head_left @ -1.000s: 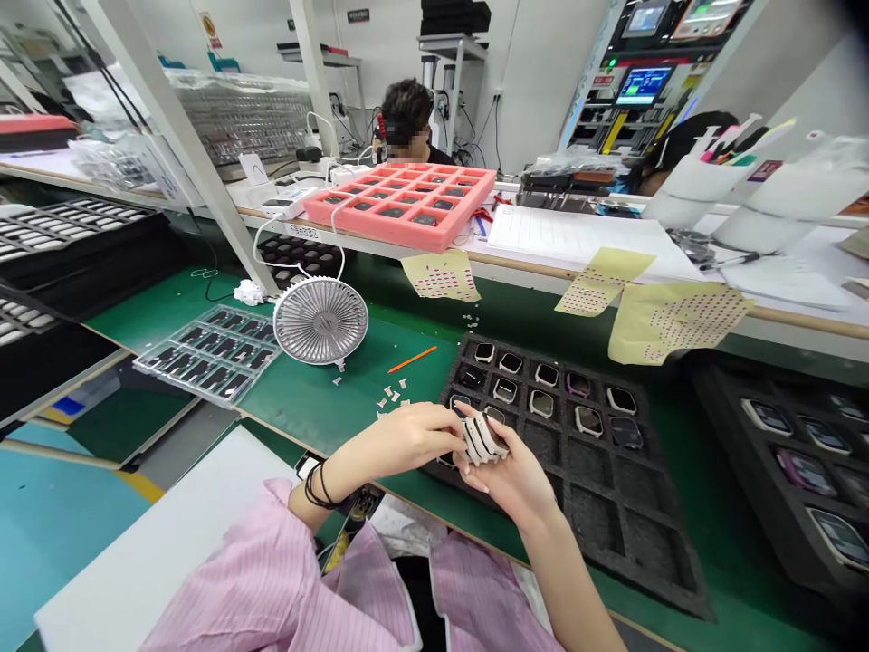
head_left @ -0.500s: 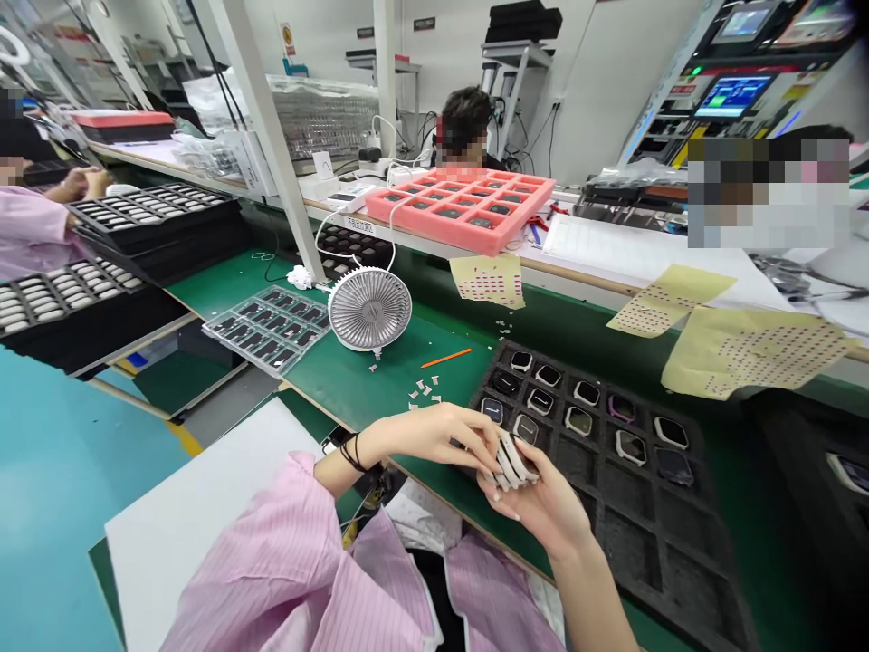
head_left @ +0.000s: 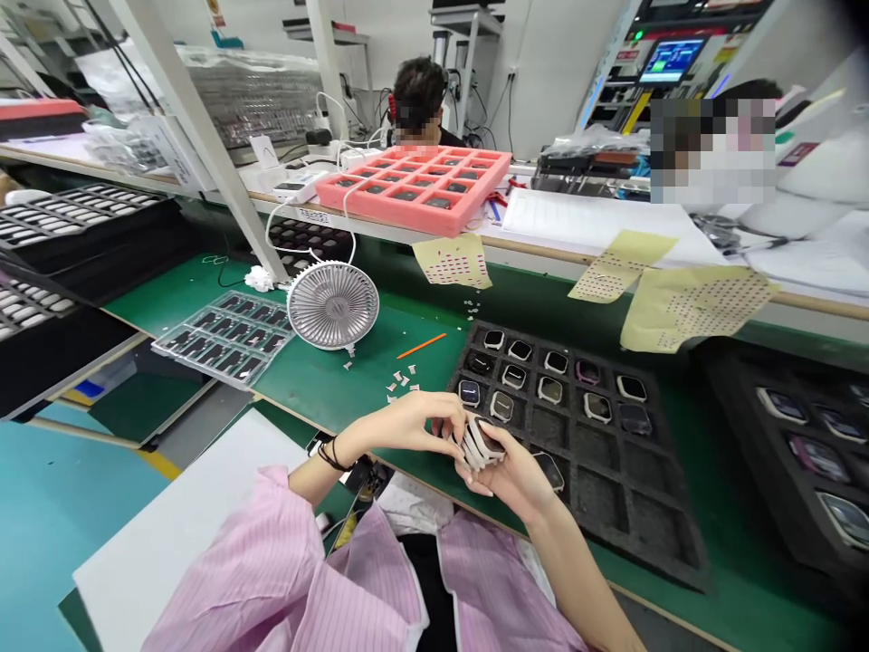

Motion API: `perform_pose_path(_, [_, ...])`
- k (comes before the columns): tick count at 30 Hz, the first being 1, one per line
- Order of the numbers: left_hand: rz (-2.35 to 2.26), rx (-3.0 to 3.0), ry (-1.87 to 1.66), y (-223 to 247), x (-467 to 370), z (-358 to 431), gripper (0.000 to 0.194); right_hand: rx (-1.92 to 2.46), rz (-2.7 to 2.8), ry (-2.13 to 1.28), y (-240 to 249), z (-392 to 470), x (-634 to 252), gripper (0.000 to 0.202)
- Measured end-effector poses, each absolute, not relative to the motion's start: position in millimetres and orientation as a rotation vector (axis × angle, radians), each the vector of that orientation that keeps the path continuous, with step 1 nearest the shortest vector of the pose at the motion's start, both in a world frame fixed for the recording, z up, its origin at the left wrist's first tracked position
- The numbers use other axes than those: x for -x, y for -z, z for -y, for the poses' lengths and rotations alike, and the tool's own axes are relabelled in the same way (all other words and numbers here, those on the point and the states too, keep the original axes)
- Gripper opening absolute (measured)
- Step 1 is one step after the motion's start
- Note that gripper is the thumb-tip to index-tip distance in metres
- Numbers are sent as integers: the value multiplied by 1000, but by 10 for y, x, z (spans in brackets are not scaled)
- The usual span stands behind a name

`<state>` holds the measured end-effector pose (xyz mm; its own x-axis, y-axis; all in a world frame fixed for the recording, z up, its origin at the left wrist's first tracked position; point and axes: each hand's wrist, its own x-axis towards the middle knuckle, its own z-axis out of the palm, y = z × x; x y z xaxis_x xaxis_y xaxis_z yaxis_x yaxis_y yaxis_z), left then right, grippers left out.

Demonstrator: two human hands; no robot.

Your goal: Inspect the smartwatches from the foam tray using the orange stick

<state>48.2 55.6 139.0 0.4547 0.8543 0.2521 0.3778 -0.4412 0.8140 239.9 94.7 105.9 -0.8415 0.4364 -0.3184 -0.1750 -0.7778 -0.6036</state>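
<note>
A small stack of smartwatch cases (head_left: 481,444), pale-edged, is gripped in my right hand (head_left: 517,480), its fingers curled beneath and the thumb along the side. My left hand (head_left: 424,422) is closed at the near left side of the same stack, thumb and fingertips pressed to it; exactly what they pinch there is partly hidden. Both hands are over the front edge of a black foam tray (head_left: 597,496). Several smartwatches, such as a pale one (head_left: 550,389), sit in its far compartments, and another watch (head_left: 549,471) lies partly behind my right wrist.
A round fan (head_left: 332,306) stands on the green bench, near an orange stick (head_left: 421,345) and small white pieces (head_left: 399,378). Left lies a clear tray of dark parts (head_left: 227,337). More watches fill a black tray (head_left: 747,435) at right. A pink foam tray (head_left: 468,213) rests on the shelf.
The camera view has turned to the right, bringing more of the right-hand black tray into sight. My left fingers have shifted from the stack's top to its left side. My right hand still holds it.
</note>
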Motion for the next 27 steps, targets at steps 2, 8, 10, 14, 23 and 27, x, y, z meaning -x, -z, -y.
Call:
perform_pose_path(2, [-985, -2004, -912, -1359, -487, -588, 19, 627, 794, -2609, -1060, -978, -2395, 32])
perform_pose_path(8, [-922, -2121, -1041, -1372, -530, -596, 16, 549, 689, -2672, -1060, -1075, -2412, 33])
perform_pose_path(10, [-917, -2187, -1055, -1416, -520, -577, 16, 521, 657, -2710, -1066, -1097, -2424, 33])
perform_pose_path(14, [-961, -2274, -1056, -1490, -472, -568, 15, 494, 641, -2741, -1074, -1112, -2437, 37])
perform_pose_path(23, [-895, -2389, -1012, -1506, -467, -596, 17, 467, 635, -2777, -1050, -1093, -2416, 30])
perform_pose_path(27, [-879, -2436, -1011, -1514, -465, -584, 15, 475, 635, -2782, -1057, -1092, -2419, 31])
